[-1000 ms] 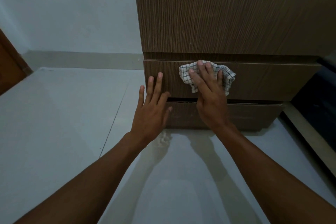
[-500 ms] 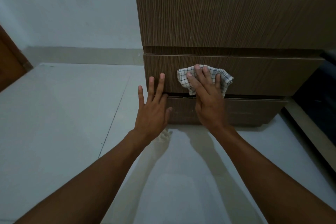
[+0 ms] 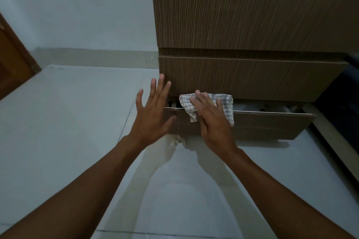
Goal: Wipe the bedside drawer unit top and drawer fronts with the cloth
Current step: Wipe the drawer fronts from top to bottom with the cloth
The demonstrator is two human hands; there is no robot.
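The checked cloth (image 3: 209, 105) is lying bunched over the top edge of the bottom drawer front (image 3: 272, 125), hanging partly down its face and reaching up to the lower edge of the middle drawer front (image 3: 252, 77). The right hand (image 3: 212, 120) is pressing flat on the cloth, fingers extended and together, pinning it against the drawer rather than clenching it. The bottom drawer is standing slightly pulled out, showing a dark gap with pale contents too dim to make out. The left hand (image 3: 153, 110) is resting just beside the cloth, spread wide and grasping nothing, its fingertips lying against the left corner of the middle drawer front and its palm over the left end of the bottom one. Above, a taller drawer front (image 3: 252, 11) is filling the upper part of the drawer unit. The unit is standing on a pale tiled floor (image 3: 68, 122), which is reflecting both forearms. A brown wooden door (image 3: 13, 64) is showing at the far left.
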